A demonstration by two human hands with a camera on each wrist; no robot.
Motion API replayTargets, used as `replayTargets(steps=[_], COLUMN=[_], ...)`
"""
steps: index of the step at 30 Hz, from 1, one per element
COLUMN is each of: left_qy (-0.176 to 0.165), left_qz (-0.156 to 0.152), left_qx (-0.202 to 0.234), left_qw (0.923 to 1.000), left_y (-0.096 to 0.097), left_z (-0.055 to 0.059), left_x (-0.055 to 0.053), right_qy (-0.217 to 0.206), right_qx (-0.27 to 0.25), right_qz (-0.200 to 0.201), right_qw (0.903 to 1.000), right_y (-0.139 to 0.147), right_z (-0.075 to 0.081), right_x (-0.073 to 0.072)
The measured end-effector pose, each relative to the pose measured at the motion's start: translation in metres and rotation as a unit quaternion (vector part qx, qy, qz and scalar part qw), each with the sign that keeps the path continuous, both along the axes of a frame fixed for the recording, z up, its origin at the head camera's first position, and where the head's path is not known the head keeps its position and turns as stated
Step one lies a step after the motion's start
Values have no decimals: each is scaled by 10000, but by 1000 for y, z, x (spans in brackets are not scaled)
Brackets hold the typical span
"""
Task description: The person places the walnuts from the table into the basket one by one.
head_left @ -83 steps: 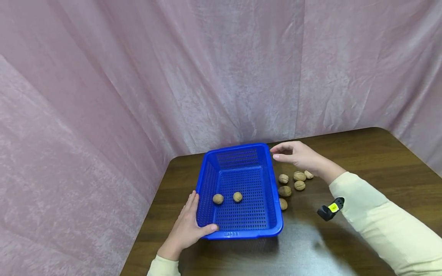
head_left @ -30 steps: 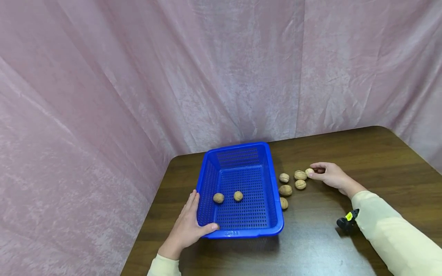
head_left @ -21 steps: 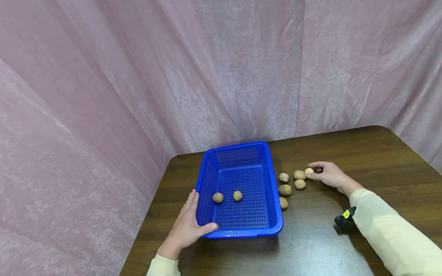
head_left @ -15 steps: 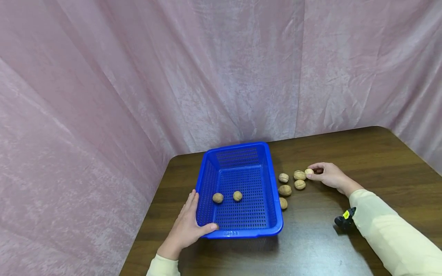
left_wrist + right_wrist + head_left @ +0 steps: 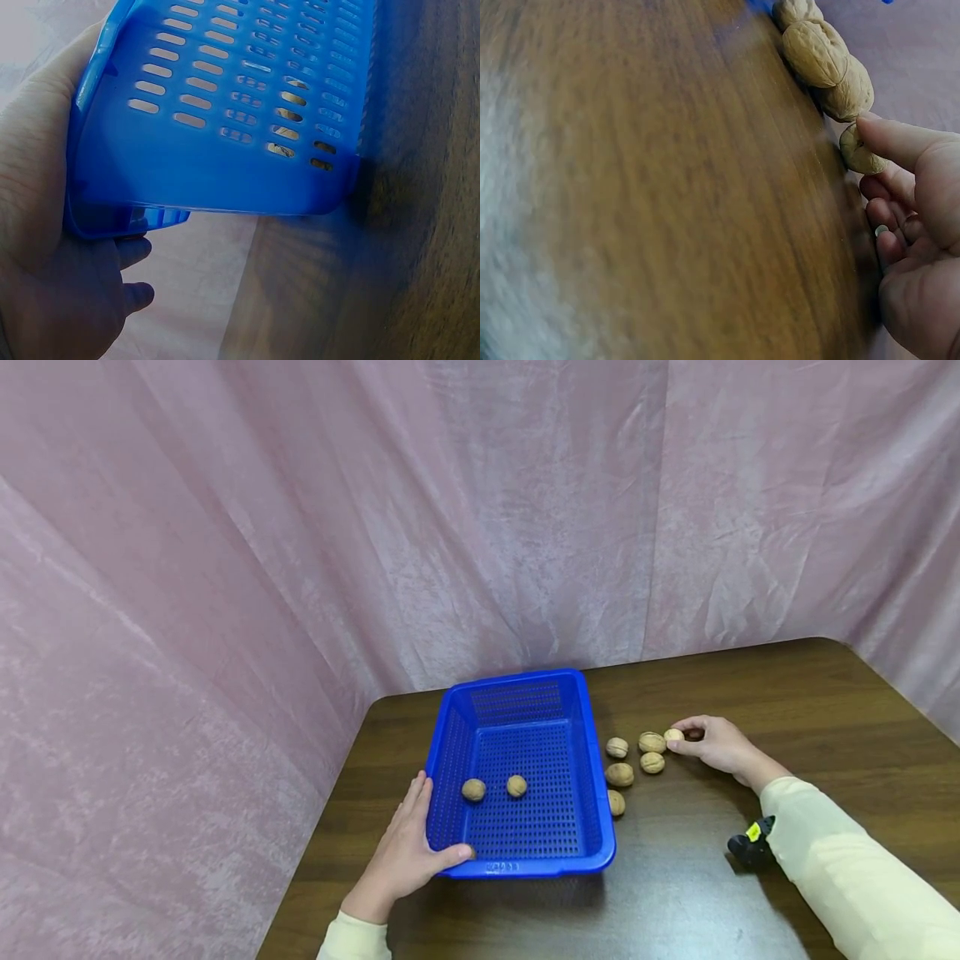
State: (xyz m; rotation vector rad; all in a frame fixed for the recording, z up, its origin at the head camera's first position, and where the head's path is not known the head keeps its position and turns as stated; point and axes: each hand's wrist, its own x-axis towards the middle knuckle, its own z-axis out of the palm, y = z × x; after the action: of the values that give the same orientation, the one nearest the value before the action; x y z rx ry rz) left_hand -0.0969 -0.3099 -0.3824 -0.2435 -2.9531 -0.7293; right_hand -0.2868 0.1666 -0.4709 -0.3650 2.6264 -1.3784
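Observation:
My left hand (image 5: 405,852) grips the near left corner of a blue perforated plastic basket (image 5: 525,867), thumb over the front rim and fingers along the left side. Inside the basket lie two walnuts, a left walnut (image 5: 473,790) and a right walnut (image 5: 516,786). A sliver of another walnut (image 5: 472,852) shows by my left thumb. My right hand (image 5: 718,745) pinches a pale walnut (image 5: 857,154) between thumb and fingertips, low at the table. That walnut sits close beside a larger walnut (image 5: 652,742) at the right end of the loose group.
Right of the basket lie several more walnuts, including a small walnut (image 5: 617,747), a larger walnut (image 5: 619,775) and a walnut (image 5: 617,802) partly hidden by the basket wall. The dark wooden table (image 5: 795,693) meets a pink curtain (image 5: 540,527) at its far edge.
My right hand has moved from beside the basket's far right corner, rightward and down to the pale walnut, and now pinches it. Over the last second it barely moves. The left hand stays put.

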Motion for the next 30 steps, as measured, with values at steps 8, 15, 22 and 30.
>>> replayTargets(steps=[8,15,22,30], left_qy=[7,76,30,-76], left_qz=[-11,-9,38,66], left_qx=[-33,-28,-54,-58], left_qw=[10000,10000,10000,9999], left_y=[0,-1,0,0], left_z=[0,-1,0,0], left_x=[0,0,0,0], right_qy=[-111,-55,145,241], right_qx=[-113,-374,-836,-1194], right_qz=[-57,-194,-393,-543], right_qw=[9999,9991,9956,9911], right_y=[0,0,4,9], right_z=[2,4,3,10], right_x=[2,6,7,9])
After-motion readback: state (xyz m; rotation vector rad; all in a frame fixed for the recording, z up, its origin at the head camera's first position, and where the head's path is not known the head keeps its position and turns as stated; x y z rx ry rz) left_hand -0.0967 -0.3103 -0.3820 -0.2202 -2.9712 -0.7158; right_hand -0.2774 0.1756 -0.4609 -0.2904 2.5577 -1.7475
